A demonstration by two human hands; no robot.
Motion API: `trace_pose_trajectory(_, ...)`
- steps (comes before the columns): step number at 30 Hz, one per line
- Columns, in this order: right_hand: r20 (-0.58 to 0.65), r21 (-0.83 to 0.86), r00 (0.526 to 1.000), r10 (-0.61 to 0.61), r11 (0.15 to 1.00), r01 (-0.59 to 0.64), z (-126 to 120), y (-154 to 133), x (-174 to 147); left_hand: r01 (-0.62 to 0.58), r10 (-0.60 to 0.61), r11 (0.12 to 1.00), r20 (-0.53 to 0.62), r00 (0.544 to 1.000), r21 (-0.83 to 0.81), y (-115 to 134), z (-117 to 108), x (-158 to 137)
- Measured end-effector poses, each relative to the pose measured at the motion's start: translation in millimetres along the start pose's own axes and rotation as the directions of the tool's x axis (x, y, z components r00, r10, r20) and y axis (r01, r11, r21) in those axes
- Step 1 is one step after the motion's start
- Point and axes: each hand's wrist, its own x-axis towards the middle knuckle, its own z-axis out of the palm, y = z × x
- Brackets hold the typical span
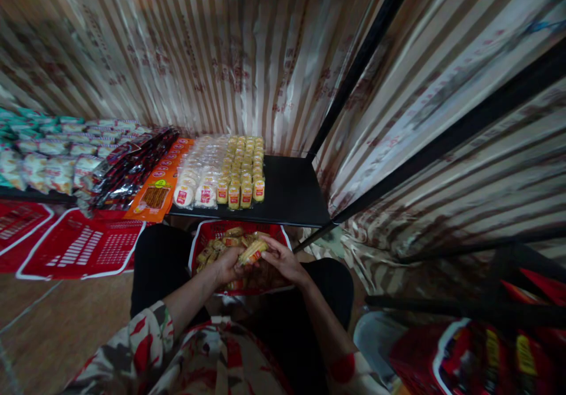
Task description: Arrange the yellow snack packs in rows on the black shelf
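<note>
Over a red basket (286,239) between my knees, both hands hold a yellow snack in a clear wrapper with a red label (253,253). My left hand (229,266) is closed round its left end. On the other side, the fingers of my right hand (282,260) press against it; whether a second packet lies under them is hidden. Similar wrapped yellow snacks (212,252) fill the basket below. Rows of the same yellow packets (241,174) stand on the black shelf (292,188) ahead, beside rows of round white wrapped snacks (194,180).
Left along the shelf lie an orange packet (157,188), dark glossy packets (130,168) and many white and green packets (66,147). Red baskets (88,244) sit below at left. Black frame bars (362,59) slant at right, near another red basket (420,354). Striped sheeting hangs behind.
</note>
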Motion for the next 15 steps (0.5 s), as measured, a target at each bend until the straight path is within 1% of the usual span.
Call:
trace_pose_trajectory(3, -0.059, -0.001, 0.998, -0.003, 1.000, 0.002, 2, -4, 0, 0.110, -0.108, 0.989, 0.023, 0.994, -0.096, 1, 3, -4)
trace_pose_trajectory(5, -0.141, -0.017, 0.990, 0.013, 1.000, -0.015, 4, -1, 3, 0.095, -0.091, 0.978, 0.028, 0.995, -0.185, 3, 4, -6)
trace_pose_trajectory(6, -0.186, -0.015, 0.982, 0.020, 1.000, -0.023, 4, 2, 4, 0.068, -0.066, 0.971, 0.017, 0.998, -0.231, 4, 4, -7)
trace_pose_trajectory(8, -0.262, 0.009, 0.964, 0.034, 0.999, -0.033, 5, 9, 7, -0.028, 0.017, 0.955, -0.040, 0.999, -0.295, 6, 3, -9)
trace_pose_trajectory(10, -0.316, 0.044, 0.947, 0.049, 0.998, -0.037, 7, 16, 8, -0.131, 0.104, 0.943, -0.104, 0.989, -0.305, 6, 2, -11)
trace_pose_trajectory(12, -0.349, 0.068, 0.936, 0.053, 0.997, -0.031, 10, 21, 8, -0.221, 0.190, 0.943, -0.144, 0.971, -0.250, 6, 4, -13)
trace_pose_trajectory(15, -0.363, 0.054, 0.931, 0.037, 0.998, -0.018, 14, 26, 6, -0.346, 0.334, 0.938, -0.188, 0.924, -0.034, 4, 10, -12)
